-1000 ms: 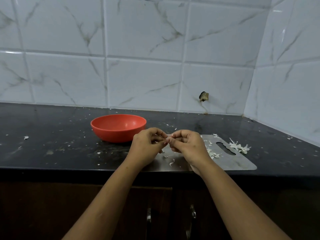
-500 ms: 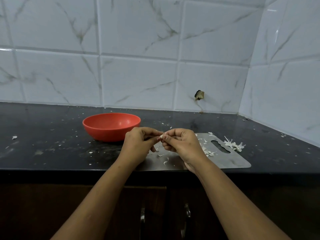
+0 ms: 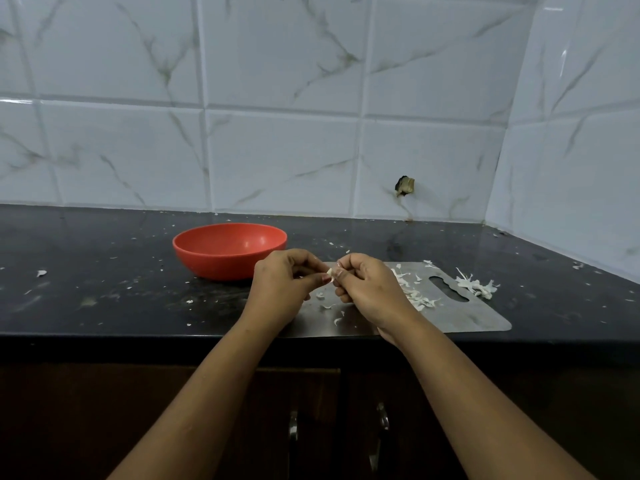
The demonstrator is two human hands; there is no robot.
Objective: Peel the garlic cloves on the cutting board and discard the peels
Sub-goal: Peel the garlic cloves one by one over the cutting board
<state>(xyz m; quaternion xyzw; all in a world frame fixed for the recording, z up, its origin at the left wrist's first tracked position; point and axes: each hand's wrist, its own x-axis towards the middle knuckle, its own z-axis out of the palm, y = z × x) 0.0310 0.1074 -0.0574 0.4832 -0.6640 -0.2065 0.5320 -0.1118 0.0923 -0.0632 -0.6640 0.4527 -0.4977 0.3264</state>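
Both hands, left hand [image 3: 282, 284] and right hand [image 3: 367, 289], pinch one garlic clove [image 3: 330, 273] above the steel cutting board [image 3: 478, 315]; peeling is best done in small tugs so the skin drops there.

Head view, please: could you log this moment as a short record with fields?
left hand: pinches garlic clove, above cutting board left part
right hand: pinches the same clove
peels: scattered on board; a pile on the counter past its handle end
bowl: red, on counter, left of board
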